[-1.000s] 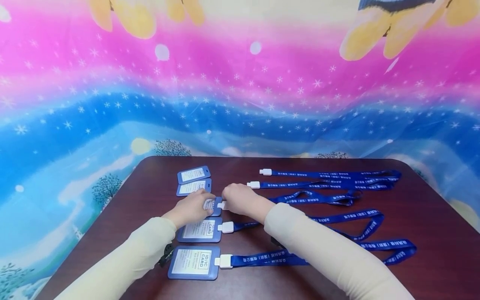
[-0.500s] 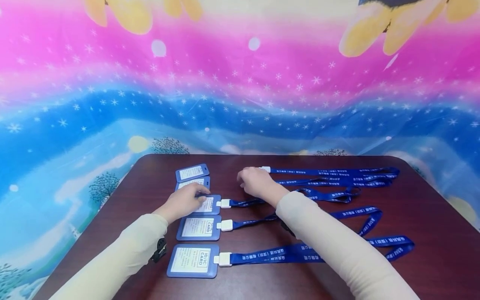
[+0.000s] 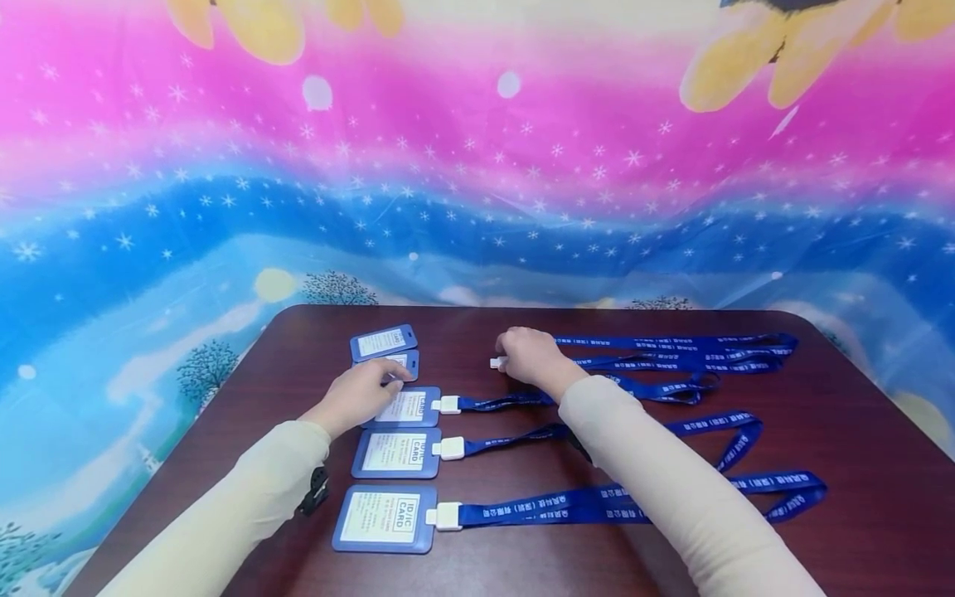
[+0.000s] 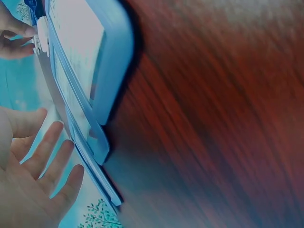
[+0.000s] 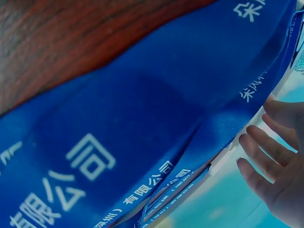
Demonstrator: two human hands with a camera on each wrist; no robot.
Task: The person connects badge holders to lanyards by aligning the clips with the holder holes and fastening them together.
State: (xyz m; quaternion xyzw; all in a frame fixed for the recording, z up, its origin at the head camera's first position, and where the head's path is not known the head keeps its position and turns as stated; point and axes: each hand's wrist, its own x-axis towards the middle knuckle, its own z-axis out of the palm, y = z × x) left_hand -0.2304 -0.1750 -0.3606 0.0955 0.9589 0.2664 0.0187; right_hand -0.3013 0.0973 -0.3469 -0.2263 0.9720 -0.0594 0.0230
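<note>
My left hand [image 3: 361,394] hovers at the card holders' left side, fingers loosely extended, partly covering the second-farthest blue card holder [image 3: 409,363] and the middle card holder [image 3: 410,408]. In the left wrist view its fingers [image 4: 52,156] are spread beside the holders' edges, gripping nothing. My right hand [image 3: 533,356] is over the clip end of a blue lanyard; the white clip [image 3: 496,363] shows just left of its fingertips. In the right wrist view the fingers [image 5: 266,152] are relaxed and apart. Whether they touch the clip cannot be told.
Two nearer card holders, one in front [image 3: 384,520] and one behind it [image 3: 395,453], are joined by white clips to lanyards. The farthest card holder [image 3: 382,341] lies loose. Farther lanyards [image 3: 671,342] stretch right across the brown table [image 3: 843,431]. A printed cloth [image 3: 477,191] hangs behind.
My right hand has left the middle holder's clip and moved back and right to another lanyard's clip. My left hand has released the middle holder and shifted slightly back and left.
</note>
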